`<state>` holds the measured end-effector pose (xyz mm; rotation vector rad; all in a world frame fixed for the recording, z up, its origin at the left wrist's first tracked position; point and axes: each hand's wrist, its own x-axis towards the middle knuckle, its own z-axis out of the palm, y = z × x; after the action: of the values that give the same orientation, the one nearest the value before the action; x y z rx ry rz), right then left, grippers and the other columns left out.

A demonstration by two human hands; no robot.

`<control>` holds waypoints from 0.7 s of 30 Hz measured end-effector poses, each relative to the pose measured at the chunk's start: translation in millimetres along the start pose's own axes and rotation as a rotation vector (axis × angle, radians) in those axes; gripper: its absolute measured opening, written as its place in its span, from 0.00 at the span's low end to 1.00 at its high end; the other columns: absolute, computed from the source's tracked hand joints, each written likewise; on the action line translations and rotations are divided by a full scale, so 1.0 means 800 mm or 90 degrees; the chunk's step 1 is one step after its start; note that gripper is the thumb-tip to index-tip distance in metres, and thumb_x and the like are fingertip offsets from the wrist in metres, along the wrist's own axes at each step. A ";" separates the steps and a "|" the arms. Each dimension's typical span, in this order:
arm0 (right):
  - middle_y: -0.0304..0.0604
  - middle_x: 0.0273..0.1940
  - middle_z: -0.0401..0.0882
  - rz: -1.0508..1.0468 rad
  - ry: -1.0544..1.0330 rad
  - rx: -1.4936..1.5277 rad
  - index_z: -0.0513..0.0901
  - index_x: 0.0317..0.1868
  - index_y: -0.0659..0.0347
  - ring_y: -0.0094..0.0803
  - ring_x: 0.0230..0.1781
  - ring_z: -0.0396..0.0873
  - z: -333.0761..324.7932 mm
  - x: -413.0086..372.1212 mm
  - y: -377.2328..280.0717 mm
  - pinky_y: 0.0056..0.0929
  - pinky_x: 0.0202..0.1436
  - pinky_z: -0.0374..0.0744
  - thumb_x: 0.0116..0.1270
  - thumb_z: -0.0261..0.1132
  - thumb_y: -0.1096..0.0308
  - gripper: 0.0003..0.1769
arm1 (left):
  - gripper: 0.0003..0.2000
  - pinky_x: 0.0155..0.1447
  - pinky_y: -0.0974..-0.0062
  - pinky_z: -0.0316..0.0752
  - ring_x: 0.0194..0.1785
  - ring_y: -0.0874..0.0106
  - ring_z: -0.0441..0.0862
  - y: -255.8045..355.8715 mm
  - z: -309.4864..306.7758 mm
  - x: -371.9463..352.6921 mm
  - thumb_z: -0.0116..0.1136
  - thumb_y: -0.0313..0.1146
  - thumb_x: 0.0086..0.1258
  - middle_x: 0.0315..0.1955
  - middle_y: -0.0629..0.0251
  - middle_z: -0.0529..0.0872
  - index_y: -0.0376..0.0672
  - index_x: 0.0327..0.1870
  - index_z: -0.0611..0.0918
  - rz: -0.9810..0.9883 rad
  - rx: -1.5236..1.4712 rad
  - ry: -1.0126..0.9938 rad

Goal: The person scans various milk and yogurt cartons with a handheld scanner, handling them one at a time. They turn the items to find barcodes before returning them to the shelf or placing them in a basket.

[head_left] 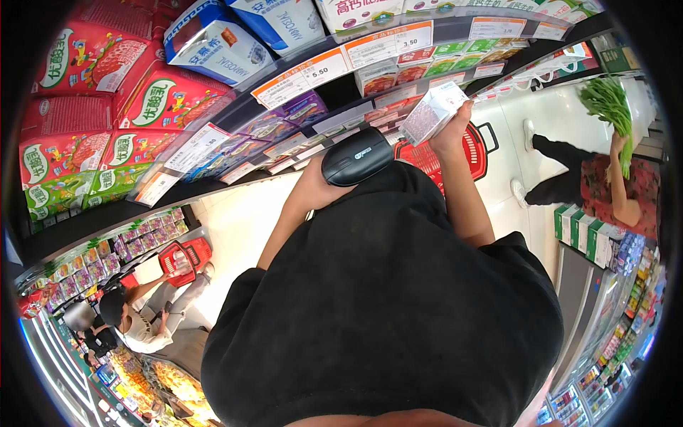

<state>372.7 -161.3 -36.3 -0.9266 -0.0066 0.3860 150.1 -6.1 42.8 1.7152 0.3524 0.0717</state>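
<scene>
My left hand (318, 186) is wrapped round a black handheld scanner (357, 156), which covers most of its fingers. To its right, my right hand (452, 134) grips a small white and pinkish carton (432, 112), tilted, with fingers along its right side. The scanner's front end points toward the carton, and the two are apart. Both hands are in front of the shelf edge with price labels (321, 71). Behind and below the carton, a red shopping basket (474, 155) is partly hidden by my right forearm.
Red drink boxes (174, 99) and blue-white cartons (217, 44) fill the upper shelf. At right, a person (619, 174) holds leafy greens (609, 107). At lower left, another person (139, 320) is near a red basket (186, 257). Green-white boxes (587, 233) stand at right.
</scene>
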 end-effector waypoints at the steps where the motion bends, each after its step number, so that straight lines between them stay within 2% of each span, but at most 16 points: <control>1: 0.42 0.44 0.80 0.000 0.001 0.000 0.74 0.53 0.58 0.38 0.46 0.80 -0.007 0.002 0.001 0.38 0.48 0.80 0.65 0.40 0.25 0.43 | 0.24 0.53 0.76 0.73 0.45 0.73 0.81 -0.001 0.001 -0.001 0.71 0.25 0.49 0.41 0.58 0.86 0.33 0.51 0.79 0.002 0.002 0.003; 3: 0.42 0.52 0.79 0.027 -0.111 0.054 0.71 0.60 0.60 0.36 0.53 0.78 -0.023 0.003 0.000 0.39 0.58 0.76 0.68 0.45 0.31 0.40 | 0.24 0.53 0.76 0.73 0.45 0.73 0.81 -0.005 0.004 0.000 0.71 0.25 0.49 0.41 0.58 0.86 0.33 0.51 0.79 0.007 -0.011 -0.004; 4: 0.42 0.52 0.79 0.027 -0.110 0.054 0.71 0.60 0.60 0.36 0.53 0.78 -0.021 0.003 0.000 0.39 0.58 0.76 0.68 0.45 0.31 0.40 | 0.24 0.52 0.76 0.73 0.45 0.73 0.81 -0.006 0.005 0.000 0.71 0.25 0.49 0.42 0.58 0.86 0.33 0.51 0.79 0.015 -0.022 -0.010; 6: 0.42 0.44 0.80 -0.009 -0.026 0.009 0.74 0.54 0.58 0.37 0.45 0.81 -0.016 0.003 0.001 0.37 0.46 0.80 0.66 0.38 0.25 0.43 | 0.24 0.52 0.76 0.73 0.45 0.73 0.81 -0.007 0.007 0.000 0.71 0.24 0.49 0.42 0.58 0.86 0.32 0.51 0.79 0.013 -0.024 -0.019; 10: 0.42 0.43 0.80 0.008 -0.072 0.043 0.74 0.54 0.58 0.36 0.43 0.80 -0.012 0.000 -0.007 0.37 0.45 0.80 0.67 0.38 0.27 0.42 | 0.24 0.53 0.76 0.73 0.45 0.73 0.81 -0.008 0.010 0.000 0.71 0.25 0.50 0.42 0.58 0.86 0.32 0.51 0.79 0.017 -0.016 -0.032; 12: 0.46 0.49 0.80 0.054 0.002 0.022 0.72 0.59 0.56 0.44 0.48 0.81 0.005 -0.006 -0.022 0.47 0.51 0.80 0.67 0.39 0.27 0.42 | 0.24 0.54 0.76 0.73 0.45 0.73 0.81 -0.001 0.012 -0.001 0.71 0.25 0.51 0.42 0.59 0.86 0.32 0.51 0.79 0.020 -0.023 -0.005; 13: 0.46 0.49 0.80 0.053 0.001 0.022 0.72 0.59 0.56 0.44 0.48 0.81 0.010 -0.011 -0.032 0.47 0.51 0.80 0.67 0.39 0.27 0.42 | 0.23 0.54 0.76 0.73 0.46 0.74 0.81 0.003 0.013 -0.001 0.71 0.26 0.52 0.42 0.59 0.86 0.32 0.51 0.79 0.025 -0.030 0.021; 15: 0.52 0.63 0.71 0.312 -0.413 0.464 0.66 0.68 0.51 0.57 0.59 0.74 0.013 -0.021 -0.049 0.67 0.58 0.73 0.67 0.44 0.29 0.42 | 0.23 0.54 0.76 0.73 0.46 0.74 0.81 0.002 0.011 -0.003 0.71 0.26 0.53 0.43 0.59 0.86 0.33 0.51 0.79 0.017 -0.043 0.031; 16: 0.52 0.63 0.71 0.312 -0.416 0.463 0.66 0.68 0.51 0.57 0.59 0.74 0.008 -0.020 -0.048 0.67 0.58 0.73 0.67 0.44 0.29 0.42 | 0.23 0.55 0.76 0.73 0.47 0.74 0.81 0.003 0.009 -0.003 0.71 0.26 0.54 0.43 0.60 0.86 0.33 0.51 0.79 0.009 -0.056 0.044; 18: 0.56 0.70 0.59 0.380 -0.460 0.560 0.57 0.74 0.47 0.70 0.66 0.62 -0.002 -0.015 -0.045 0.85 0.59 0.58 0.65 0.47 0.29 0.44 | 0.22 0.55 0.76 0.73 0.47 0.76 0.81 0.003 0.005 -0.004 0.71 0.26 0.54 0.44 0.60 0.86 0.33 0.51 0.79 0.005 -0.052 0.045; 19: 0.57 0.73 0.52 0.391 -0.497 0.572 0.56 0.74 0.47 0.72 0.66 0.60 -0.004 -0.012 -0.046 0.82 0.59 0.61 0.64 0.52 0.31 0.45 | 0.22 0.55 0.76 0.73 0.47 0.76 0.80 0.001 0.003 -0.005 0.71 0.26 0.54 0.44 0.60 0.86 0.33 0.51 0.79 0.002 -0.064 0.039; 21: 0.62 0.73 0.50 0.454 -0.504 0.605 0.55 0.74 0.51 0.71 0.67 0.59 -0.003 -0.016 -0.054 0.78 0.59 0.66 0.65 0.55 0.34 0.45 | 0.22 0.55 0.76 0.72 0.47 0.76 0.80 -0.001 0.000 -0.007 0.71 0.26 0.54 0.44 0.60 0.86 0.33 0.51 0.79 0.002 -0.073 0.040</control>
<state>375.4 -190.6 -2.4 0.2425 -0.2038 1.2664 144.6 -7.3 42.5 1.6021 0.3855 0.1464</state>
